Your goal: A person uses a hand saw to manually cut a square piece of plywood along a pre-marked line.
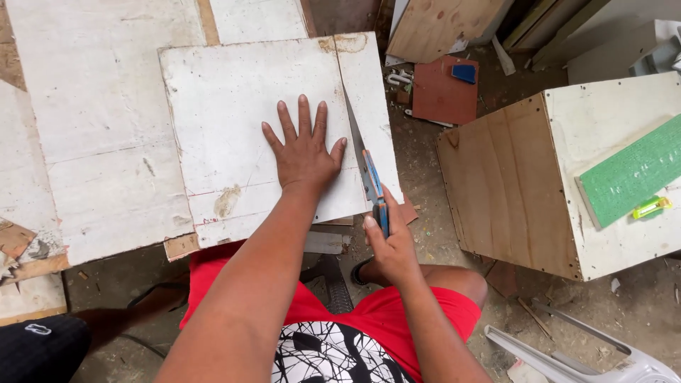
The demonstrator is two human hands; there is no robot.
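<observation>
**Saw blade set in white board**

The scuffed white square board (255, 128) lies on bigger white panels (99, 120). The left hand (303, 152) presses flat, fingers spread. The right hand (389, 245) grips the blue-and-orange-handled handsaw (369, 174), blade in the cut.

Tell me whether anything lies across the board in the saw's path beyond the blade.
Nothing visible does. The saw, held in the right hand, sits in its cut in the white board; the left hand presses flat beside the cut, clear of it.
</observation>
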